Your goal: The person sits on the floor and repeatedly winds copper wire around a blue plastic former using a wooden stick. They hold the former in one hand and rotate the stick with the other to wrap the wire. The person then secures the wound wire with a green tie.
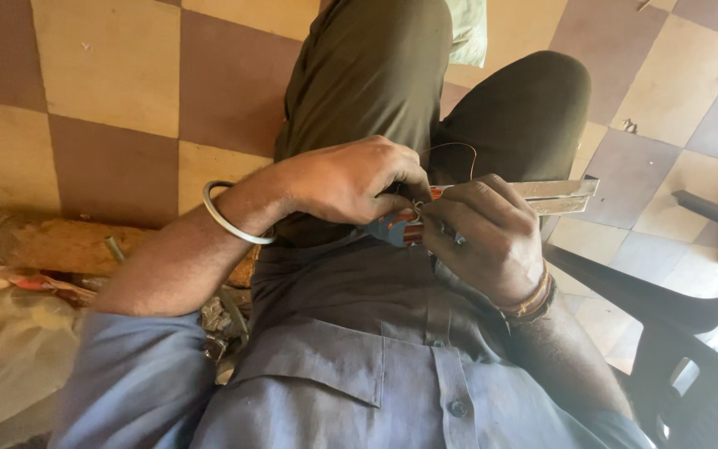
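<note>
- Centre frame, over my lap, my left hand (346,179) pinches a thin wire (450,150) at the tool.
- Right hand (488,233), grip closed around the blue-and-red handled metal tool (542,195), bar pointing right.
- Checkered floor (110,75) fills the upper left.

Two hands – left hand (346,179), right hand (492,237) – one metal bar (558,195), one thin wire loop (459,148), one steel bangle (230,220), one dark chair (675,312), one wooden log (68,245).
</note>
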